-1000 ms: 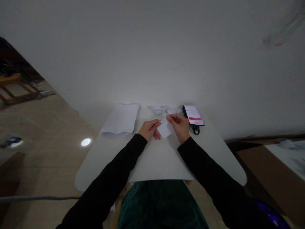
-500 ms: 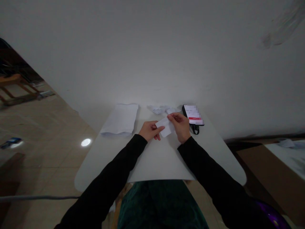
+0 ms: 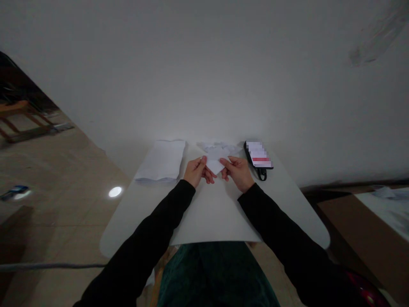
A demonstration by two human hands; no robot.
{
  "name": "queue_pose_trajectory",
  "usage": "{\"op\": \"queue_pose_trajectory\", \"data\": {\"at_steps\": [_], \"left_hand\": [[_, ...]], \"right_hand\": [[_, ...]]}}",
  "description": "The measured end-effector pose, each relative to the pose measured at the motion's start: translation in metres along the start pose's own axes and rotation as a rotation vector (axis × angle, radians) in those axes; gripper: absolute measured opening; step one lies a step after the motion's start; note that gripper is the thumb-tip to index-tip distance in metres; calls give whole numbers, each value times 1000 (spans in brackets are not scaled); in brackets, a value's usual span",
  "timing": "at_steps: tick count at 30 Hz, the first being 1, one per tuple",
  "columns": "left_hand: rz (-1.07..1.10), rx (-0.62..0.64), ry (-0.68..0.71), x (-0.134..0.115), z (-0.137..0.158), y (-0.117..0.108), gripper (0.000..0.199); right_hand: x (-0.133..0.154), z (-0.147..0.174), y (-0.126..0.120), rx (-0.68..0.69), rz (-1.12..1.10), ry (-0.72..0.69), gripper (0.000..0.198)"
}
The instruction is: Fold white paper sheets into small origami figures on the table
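Between my two hands is a small piece of folded white paper (image 3: 216, 166), one corner pointing down toward me. My left hand (image 3: 198, 171) pinches its left side, thumb on top and fingers beneath. On the right side, my right hand (image 3: 237, 171) grips the paper between thumb and fingers. Both hands are held over the white table (image 3: 217, 213). Just behind the held paper lie white paper pieces (image 3: 220, 147), partly hidden by it; their exact shapes are hard to make out.
A stack of white paper sheets (image 3: 162, 160) lies on the table's left. At the right rests a phone (image 3: 259, 154) with a lit screen and a black strap (image 3: 262, 174). A wall (image 3: 204, 85) rises behind the table. A cardboard box (image 3: 361, 230) stands right.
The paper has been turned so a corner points toward me. My right hand has slid down to its right side, and my left thumb has shifted up along the left side.
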State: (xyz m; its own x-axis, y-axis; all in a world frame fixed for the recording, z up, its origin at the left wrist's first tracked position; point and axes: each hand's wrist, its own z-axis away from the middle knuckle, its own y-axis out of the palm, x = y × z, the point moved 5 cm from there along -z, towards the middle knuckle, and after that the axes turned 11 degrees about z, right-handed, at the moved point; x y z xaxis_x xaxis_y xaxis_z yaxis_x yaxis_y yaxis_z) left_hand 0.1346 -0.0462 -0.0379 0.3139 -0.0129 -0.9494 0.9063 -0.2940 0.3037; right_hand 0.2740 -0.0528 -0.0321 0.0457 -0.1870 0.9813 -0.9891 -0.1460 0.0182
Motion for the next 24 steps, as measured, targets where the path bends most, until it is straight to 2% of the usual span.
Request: {"op": "queue_pose_trajectory", "data": {"at_steps": [4,12,19,24], "left_hand": [[46,-74,18,-2,-2,-6,57],[-46,15,-38,-2,2,3,56],[-87,-28,-52,-5,1,-2,51],[-53,-92,-50,-3,-1,-2,46]], "right_hand": [[1,2,6,84,-66,11,41],[4,1,3,34,16,4,35],[7,2,6,11,126,-60,37],[-1,1,6,-30,100,-51,36]]}}
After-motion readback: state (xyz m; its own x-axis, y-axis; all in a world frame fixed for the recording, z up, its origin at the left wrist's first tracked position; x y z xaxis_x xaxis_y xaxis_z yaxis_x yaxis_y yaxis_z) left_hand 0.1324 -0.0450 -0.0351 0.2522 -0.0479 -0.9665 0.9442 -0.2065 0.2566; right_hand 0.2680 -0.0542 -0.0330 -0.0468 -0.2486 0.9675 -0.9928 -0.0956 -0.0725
